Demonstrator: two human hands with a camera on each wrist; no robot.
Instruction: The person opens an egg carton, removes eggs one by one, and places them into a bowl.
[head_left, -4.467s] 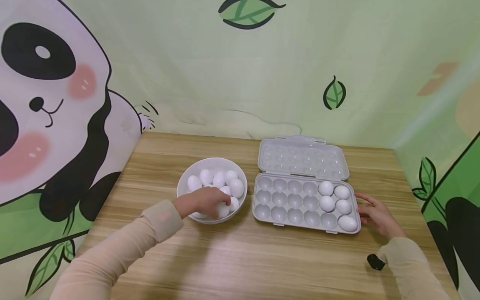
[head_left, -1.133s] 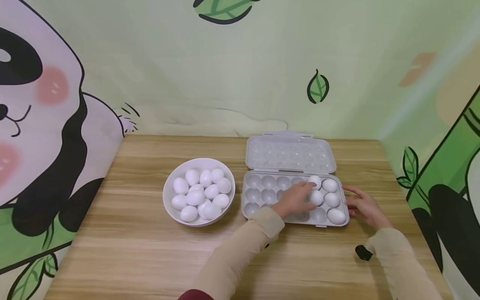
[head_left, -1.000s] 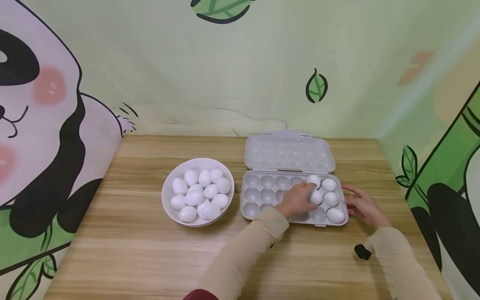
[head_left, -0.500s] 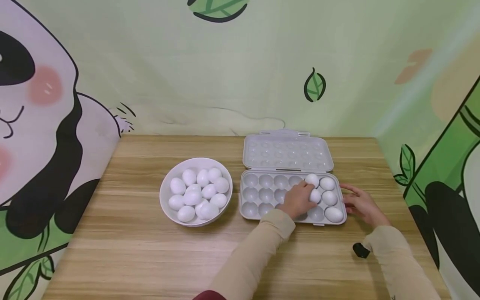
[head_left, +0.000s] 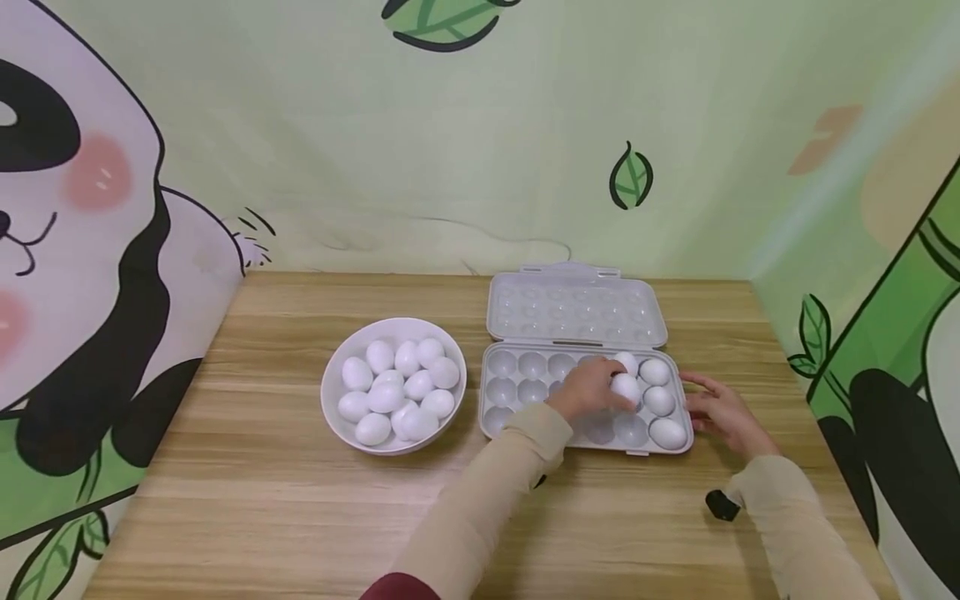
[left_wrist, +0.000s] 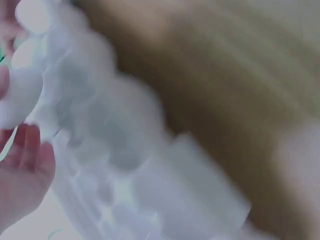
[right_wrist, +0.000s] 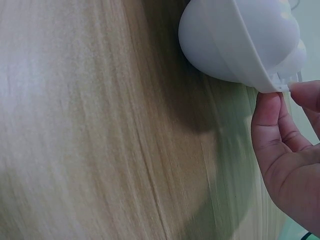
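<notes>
In the head view my left hand reaches over the open egg carton. Thumb and fingers hold an egg at the middle row, one column in from the right end. The left wrist view shows the same egg between the thumb and curled fingers. Four other compartments are not needed to see that more eggs, such as one in front, fill the right end. My right hand touches the carton's right end with extended fingers; up close, its fingertips meet the rim.
Left of the carton stands a white bowl heaped with several white eggs. The carton's lid lies folded back toward the wall. Both stand on a wood-grain table, with a printed panda curtain behind.
The left hand has gone from the bowl to the carton. Within the last half second it has shifted slightly, and the egg in it sits higher. The right hand stays at the carton's end.
</notes>
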